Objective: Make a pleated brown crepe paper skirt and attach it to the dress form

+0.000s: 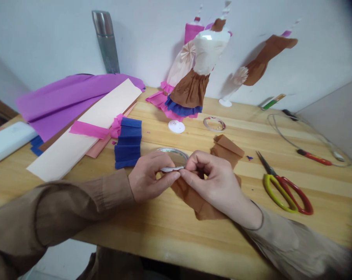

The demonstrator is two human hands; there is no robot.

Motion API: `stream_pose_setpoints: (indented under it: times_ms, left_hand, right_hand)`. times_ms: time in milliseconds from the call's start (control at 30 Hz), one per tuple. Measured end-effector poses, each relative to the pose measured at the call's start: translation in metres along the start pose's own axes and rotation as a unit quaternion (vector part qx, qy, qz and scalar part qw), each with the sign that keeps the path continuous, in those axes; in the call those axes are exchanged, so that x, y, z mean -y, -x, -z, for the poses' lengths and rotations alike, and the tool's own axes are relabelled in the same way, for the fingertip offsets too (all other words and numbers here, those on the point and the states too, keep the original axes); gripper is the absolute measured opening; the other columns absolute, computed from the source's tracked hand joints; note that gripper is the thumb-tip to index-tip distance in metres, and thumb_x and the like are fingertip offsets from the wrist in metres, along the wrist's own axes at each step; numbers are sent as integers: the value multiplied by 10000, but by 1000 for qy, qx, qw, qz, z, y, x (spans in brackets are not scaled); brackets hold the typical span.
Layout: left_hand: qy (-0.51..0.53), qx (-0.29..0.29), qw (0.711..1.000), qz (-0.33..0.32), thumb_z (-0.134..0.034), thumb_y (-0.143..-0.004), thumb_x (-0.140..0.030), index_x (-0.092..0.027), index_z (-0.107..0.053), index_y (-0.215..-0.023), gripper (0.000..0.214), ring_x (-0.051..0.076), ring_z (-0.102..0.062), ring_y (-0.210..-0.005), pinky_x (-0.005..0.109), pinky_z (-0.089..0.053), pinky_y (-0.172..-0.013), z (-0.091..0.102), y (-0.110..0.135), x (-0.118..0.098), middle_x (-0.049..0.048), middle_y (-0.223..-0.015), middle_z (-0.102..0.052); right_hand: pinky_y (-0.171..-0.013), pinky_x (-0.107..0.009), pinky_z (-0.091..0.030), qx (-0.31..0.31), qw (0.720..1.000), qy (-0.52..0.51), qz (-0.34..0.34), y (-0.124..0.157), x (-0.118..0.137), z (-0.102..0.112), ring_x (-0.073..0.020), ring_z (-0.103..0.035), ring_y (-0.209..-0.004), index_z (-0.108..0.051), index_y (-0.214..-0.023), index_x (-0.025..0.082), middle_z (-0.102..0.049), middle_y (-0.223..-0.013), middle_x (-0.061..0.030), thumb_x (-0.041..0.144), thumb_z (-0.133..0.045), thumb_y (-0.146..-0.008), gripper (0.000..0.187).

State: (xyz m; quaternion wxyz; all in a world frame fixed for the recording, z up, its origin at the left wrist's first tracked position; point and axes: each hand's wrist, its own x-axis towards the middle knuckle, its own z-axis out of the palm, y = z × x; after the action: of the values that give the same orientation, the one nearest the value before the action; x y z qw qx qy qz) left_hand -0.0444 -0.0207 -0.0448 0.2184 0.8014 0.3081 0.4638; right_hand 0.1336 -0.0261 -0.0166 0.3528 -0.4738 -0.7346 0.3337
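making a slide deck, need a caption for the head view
Left hand and right hand meet at a tape roll, brown material beneath the right, scissors alongside, dressed figures behind.

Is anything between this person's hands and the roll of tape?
Nothing visible. The left hand holds the roll of tape by its near rim; the right hand is at that rim, with brown paper under that hand.

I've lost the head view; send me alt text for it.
The left hand and right hand pinch the near edge of a roll of tape above a wooden table, with brown paper beneath the right hand. Scissors lie to the right, blue paper to the left, and dressed forms stand behind.
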Motion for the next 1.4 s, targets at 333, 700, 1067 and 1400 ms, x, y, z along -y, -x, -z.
stream_pose_setpoints:
  times_ms: [333,700,1067,1400]
  left_hand:
    - [40,-14,996,75,-567,-863,-237,-148,-563,-696,190,85,-434,-560,213,-353,-538,0,1,4,-26,-592,-490]
    - [-2,-29,999,22,-606,-866,-242,-157,-565,-731,164,93,-462,-583,212,-368,-546,-2,3,8,-18,-624,-509]
    - [-14,-23,1000,11,-586,-890,-311,-170,-572,-739,206,102,-483,-575,225,-388,-543,-2,3,8,-7,-624,-548]
    - [-21,-19,1000,-3,-597,-881,-269,-163,-571,-749,171,96,-479,-573,213,-382,-533,-2,4,7,-8,-631,-541]
  right_hand:
    - [-452,-228,-359,6,995,92,32,4,0,7,-90,-457,-460,-557,-729,182,-568,-563,23,214,-601,-774,71]
    - [-419,-205,-332,26,999,45,-2,1,2,8,-79,-434,-450,-552,-663,174,-544,-539,24,230,-584,-789,142]
    - [-417,-208,-308,12,994,88,61,2,6,11,-71,-401,-432,-600,-705,185,-526,-518,42,186,-584,-798,94]
    - [-441,-205,-331,6,991,112,72,1,3,9,-73,-433,-448,-557,-674,190,-546,-523,43,187,-603,-789,125]
